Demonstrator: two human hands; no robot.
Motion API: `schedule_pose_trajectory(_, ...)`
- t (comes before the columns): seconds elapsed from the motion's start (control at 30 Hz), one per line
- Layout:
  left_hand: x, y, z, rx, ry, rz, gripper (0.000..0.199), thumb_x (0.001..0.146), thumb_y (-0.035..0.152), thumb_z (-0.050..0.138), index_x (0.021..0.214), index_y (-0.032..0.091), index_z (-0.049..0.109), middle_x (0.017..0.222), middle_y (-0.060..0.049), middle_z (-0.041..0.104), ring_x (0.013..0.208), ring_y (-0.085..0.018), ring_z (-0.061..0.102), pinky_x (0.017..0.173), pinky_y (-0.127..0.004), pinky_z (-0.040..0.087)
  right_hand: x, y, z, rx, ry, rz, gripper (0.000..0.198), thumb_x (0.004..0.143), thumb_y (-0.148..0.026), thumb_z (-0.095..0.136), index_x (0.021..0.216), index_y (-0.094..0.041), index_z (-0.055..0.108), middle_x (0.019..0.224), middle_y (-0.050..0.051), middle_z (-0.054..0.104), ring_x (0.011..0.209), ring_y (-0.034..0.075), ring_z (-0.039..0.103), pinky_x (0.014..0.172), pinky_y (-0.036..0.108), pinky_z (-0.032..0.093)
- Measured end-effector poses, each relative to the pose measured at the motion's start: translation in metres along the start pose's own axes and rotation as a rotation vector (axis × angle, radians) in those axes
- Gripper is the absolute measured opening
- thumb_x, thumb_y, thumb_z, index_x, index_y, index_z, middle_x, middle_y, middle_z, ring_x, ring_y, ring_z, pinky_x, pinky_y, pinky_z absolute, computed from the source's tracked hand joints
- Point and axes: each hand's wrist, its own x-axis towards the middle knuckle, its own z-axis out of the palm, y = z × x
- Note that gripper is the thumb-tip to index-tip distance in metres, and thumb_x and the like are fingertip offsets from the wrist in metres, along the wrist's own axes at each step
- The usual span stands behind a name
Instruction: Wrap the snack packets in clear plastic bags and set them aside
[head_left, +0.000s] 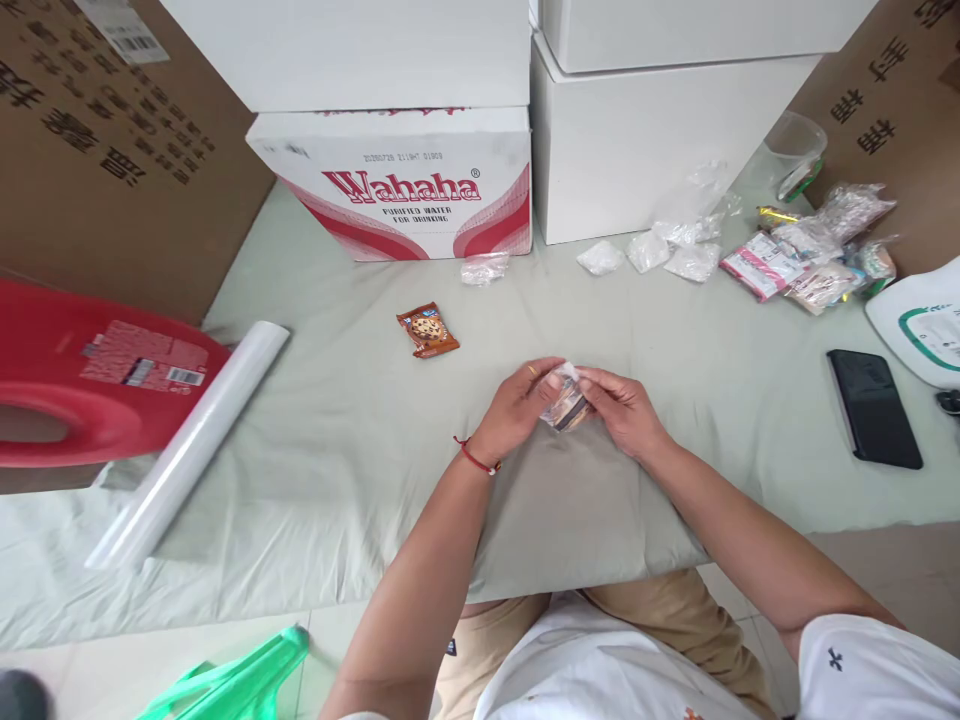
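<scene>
A small clear plastic packet (568, 410) with brown and dark contents is held between both hands, just above the cloth near the front of the table. My left hand (519, 400) pinches its left side, thumb on top, and wears a ring and a red cord bracelet. From the other side, the fingers of my right hand (621, 408) grip the packet's upper right edge. Its exact contents are partly covered by the fingers. A brown cookie packet (427, 330) lies flat on the cloth, beyond and left of my hands.
A Wahaha water carton (405, 220) and a white box (645, 150) stand at the back. Crumpled clear wrappers (675, 250) and snack packets (761, 265) lie rightward, near a black phone (874, 408). Leftward are a plastic-film roll (202, 430) and a red jug (97, 375).
</scene>
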Motion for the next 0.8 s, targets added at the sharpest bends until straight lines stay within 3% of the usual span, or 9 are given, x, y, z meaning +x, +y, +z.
schedule_pose_trajectory(0.1,-0.003,-0.003,0.006,-0.030,-0.143,-0.033,0.052,0.088,0.057,0.069,0.122,0.019,0.067,0.102,-0.006,0.071,0.091,-0.019,0.066,0.084,-0.031,0.054,-0.004,0.001,0.005,-0.089,-0.036,-0.088,0.037,0.097,-0.053,0.060,0.124,-0.034,0.075,0.112,0.002,0.078,0.088,0.019,0.075,0.073,0.038,0.066)
schedule_pose_trajectory(0.3,-0.001,-0.006,0.011,0.003,-0.062,-0.043,0.047,0.088,0.046,0.070,0.125,0.018,0.066,0.104,-0.006,0.072,0.093,-0.017,0.066,0.085,-0.028,0.053,-0.010,-0.009,0.002,-0.569,0.035,-0.363,0.036,0.105,-0.035,0.047,0.132,-0.034,0.071,0.110,0.004,0.077,0.092,0.019,0.072,0.082,0.038,0.061)
schedule_pose_trajectory(0.5,0.001,-0.010,0.011,-0.120,0.066,-0.047,0.035,0.085,0.045,0.073,0.106,0.018,0.065,0.091,-0.002,0.070,0.080,-0.014,0.064,0.076,-0.026,0.052,-0.007,-0.007,0.005,-0.530,-0.086,-0.435,0.044,0.103,-0.039,0.056,0.145,-0.030,0.059,0.136,0.010,0.067,0.116,0.022,0.069,0.095,0.042,0.061)
schedule_pose_trajectory(0.63,0.000,-0.012,0.011,-0.072,0.055,-0.014,0.027,0.088,0.044,0.070,0.097,0.020,0.062,0.091,-0.002,0.071,0.082,-0.014,0.064,0.077,-0.027,0.052,-0.004,-0.007,0.006,-0.430,-0.081,-0.381,0.033,0.103,-0.038,0.056,0.134,-0.037,0.068,0.132,0.004,0.071,0.118,0.020,0.069,0.099,0.042,0.060)
schedule_pose_trajectory(0.8,-0.003,-0.009,0.007,0.183,0.029,0.095,0.028,0.095,0.046,0.061,0.105,0.020,0.066,0.091,-0.002,0.073,0.079,-0.015,0.063,0.075,-0.027,0.050,-0.002,-0.006,0.005,-0.312,-0.048,-0.317,0.023,0.099,-0.040,0.064,0.117,-0.036,0.077,0.119,0.003,0.075,0.107,0.019,0.072,0.095,0.039,0.061)
